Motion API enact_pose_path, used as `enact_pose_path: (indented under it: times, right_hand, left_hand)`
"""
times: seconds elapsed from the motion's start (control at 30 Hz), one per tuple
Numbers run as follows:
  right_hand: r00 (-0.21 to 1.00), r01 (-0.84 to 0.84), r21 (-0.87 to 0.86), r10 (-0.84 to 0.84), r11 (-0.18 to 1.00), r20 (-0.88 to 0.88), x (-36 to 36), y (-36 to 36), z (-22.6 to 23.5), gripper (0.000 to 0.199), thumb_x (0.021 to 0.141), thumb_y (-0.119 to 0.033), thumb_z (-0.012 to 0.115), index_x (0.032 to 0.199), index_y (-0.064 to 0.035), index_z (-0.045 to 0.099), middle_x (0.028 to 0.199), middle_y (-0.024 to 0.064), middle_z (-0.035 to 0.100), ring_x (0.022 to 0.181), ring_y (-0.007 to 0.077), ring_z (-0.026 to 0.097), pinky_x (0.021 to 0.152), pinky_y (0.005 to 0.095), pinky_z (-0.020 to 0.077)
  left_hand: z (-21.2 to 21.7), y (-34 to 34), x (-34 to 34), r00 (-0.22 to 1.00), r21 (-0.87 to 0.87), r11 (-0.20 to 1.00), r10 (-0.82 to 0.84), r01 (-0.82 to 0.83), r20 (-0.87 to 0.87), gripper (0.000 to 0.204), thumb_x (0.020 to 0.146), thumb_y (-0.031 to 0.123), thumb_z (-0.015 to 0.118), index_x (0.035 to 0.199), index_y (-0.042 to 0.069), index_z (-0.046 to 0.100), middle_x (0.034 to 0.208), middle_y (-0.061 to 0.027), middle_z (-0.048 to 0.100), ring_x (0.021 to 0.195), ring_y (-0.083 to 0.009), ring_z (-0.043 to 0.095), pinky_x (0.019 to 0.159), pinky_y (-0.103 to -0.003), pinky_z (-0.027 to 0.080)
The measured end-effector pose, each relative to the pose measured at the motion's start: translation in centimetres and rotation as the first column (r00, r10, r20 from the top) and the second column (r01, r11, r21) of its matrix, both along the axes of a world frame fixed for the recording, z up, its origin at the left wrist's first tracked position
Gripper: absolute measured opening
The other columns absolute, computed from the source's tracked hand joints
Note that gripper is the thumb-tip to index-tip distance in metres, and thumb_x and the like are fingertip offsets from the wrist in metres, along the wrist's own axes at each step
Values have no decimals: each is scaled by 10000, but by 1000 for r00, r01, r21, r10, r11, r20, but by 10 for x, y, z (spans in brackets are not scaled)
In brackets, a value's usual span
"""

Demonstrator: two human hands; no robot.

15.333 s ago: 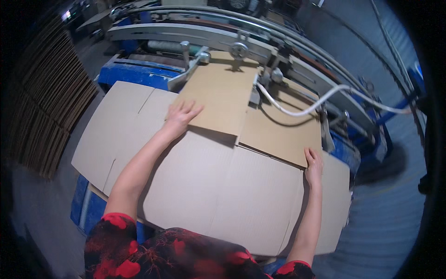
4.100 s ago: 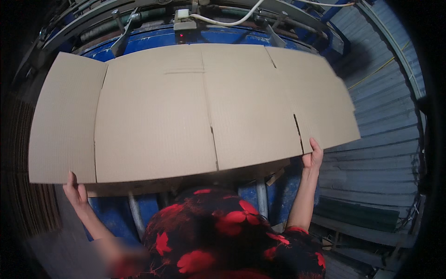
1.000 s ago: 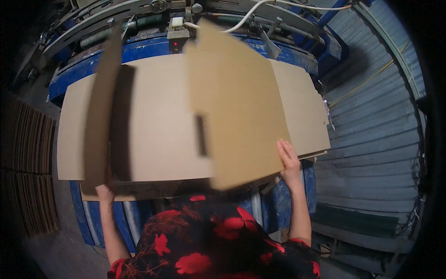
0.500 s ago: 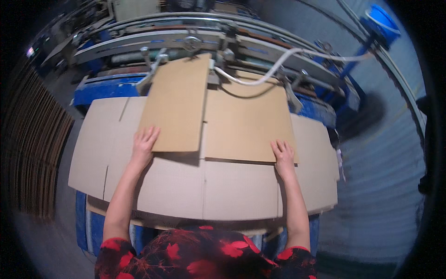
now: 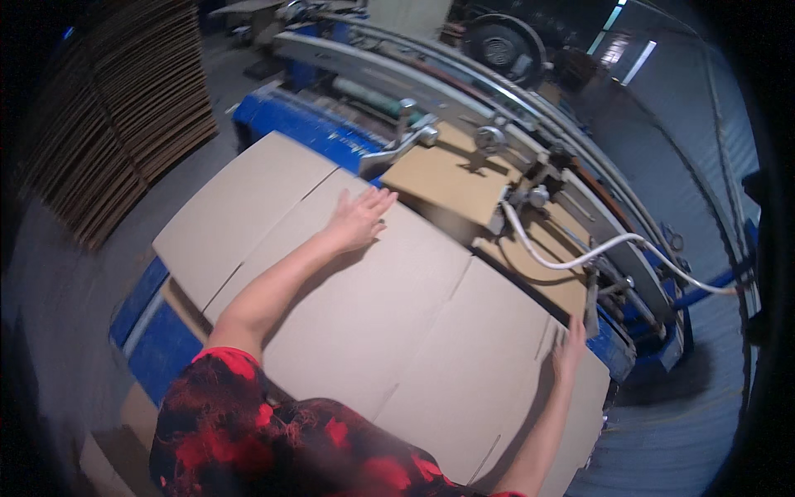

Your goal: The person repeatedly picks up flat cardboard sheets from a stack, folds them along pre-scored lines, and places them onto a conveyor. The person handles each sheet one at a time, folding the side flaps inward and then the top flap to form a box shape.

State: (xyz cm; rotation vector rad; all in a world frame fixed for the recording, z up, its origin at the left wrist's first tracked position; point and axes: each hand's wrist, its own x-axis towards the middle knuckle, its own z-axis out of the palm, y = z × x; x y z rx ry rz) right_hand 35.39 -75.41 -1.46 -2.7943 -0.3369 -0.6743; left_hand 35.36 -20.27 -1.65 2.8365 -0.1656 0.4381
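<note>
A large flat creased cardboard sheet (image 5: pixel 397 331) lies on a blue table in front of me. My left hand (image 5: pixel 362 217) rests flat, fingers spread, on its far edge beside a folded cardboard piece (image 5: pixel 443 174) that sits under the machine's rail. My right hand (image 5: pixel 570 352) presses on the sheet's right part, near its far edge, with fingers apart. Neither hand grips anything.
A blue and grey machine (image 5: pixel 464 99) with rails, rollers and a white hose (image 5: pixel 596 248) runs along the far side. Tall stacks of flat cardboard (image 5: pixel 116 124) stand at the left. Corrugated metal wall (image 5: pixel 704 166) at the right.
The folded cardboard piece has slid further into the machine. My hands have moved off it onto the flat sheet below, and my view has turned to the left.
</note>
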Motion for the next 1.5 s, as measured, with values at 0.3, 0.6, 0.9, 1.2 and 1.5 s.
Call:
enact_pose_path:
  times: [0.3,0.6,0.9,1.2,1.5]
  right_hand:
    - [852,302,610,-495,733,173,-271,-93,-96,521,825,-136,576,1282,35,393,1274,211,457,1125,300,482,931,450,433]
    - [667,392,894,-601,-218,-440,-324,-64,-65,553,825,-184,596,1299,10,385,1229,164,489,1082,284,504,905,444,448]
    - [731,456,834,-403,-312,-550,-331,-74,-51,489,839,-200,599,1248,25,452,1217,135,500,1096,254,513,866,401,498]
    - [591,655,734,-727,180,-349,-330,-55,-23,647,748,-102,632,1315,73,374,1271,215,466,1143,292,478,964,356,385]
    - [695,332,918,-714,217,-83,-341,-35,21,598,798,-115,657,1301,79,399,1238,216,516,1106,298,533,934,358,433]
  left_hand:
    - [-59,178,-263,334,-406,240,925,-882,-179,817,838,339,618,1416,-51,191,1494,-264,86,1398,-356,109,1127,-453,136]
    - [-37,191,-260,654,-846,-513,691,144,-308,394,866,174,591,1169,-61,495,1129,-165,569,1068,-288,550,923,-426,461]
    - [-2,187,-277,643,-981,-180,743,-71,-183,152,797,111,645,905,69,547,877,-67,575,772,-200,560,722,-310,478]
    - [-32,221,-267,575,-594,347,780,-726,-247,489,870,206,582,1205,-126,451,1287,-260,439,1158,-341,450,989,-430,355]
    - [16,246,-274,729,-936,345,657,-64,192,455,900,125,557,1276,-87,413,1279,-188,500,1131,-269,505,992,-362,360]
